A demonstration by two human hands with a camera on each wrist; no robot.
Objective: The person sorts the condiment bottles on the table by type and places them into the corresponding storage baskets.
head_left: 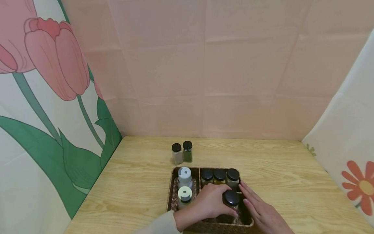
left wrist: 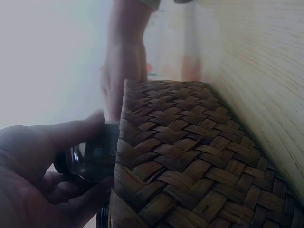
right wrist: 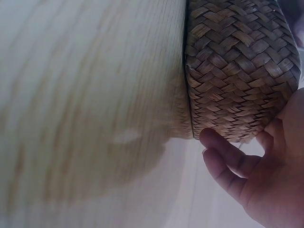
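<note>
A brown woven basket [head_left: 169, 198] with dividers stands near the table's front edge. My left hand [head_left: 212, 201] grips a black-lidded glass jar [head_left: 231, 198] between thumb and fingers in the basket's front right part. The left wrist view shows the same jar [left wrist: 95, 154] partly behind the woven wall. My right hand [head_left: 264, 211] rests against the basket's right side with its fingers extended; in the right wrist view its fingertips touch the woven corner. Several black-lidded jars [head_left: 219, 175] stand in the back right compartment. Two white-capped bottles [head_left: 184, 175] stand in the left compartment.
Behind the basket, two small black-capped spice bottles, one pale [head_left: 177, 154] and one green [head_left: 188, 152], stand side by side on the wooden table [head_left: 137, 175]. A pink cloth backdrop [head_left: 204, 81] hangs behind, with flowered cloths at both sides.
</note>
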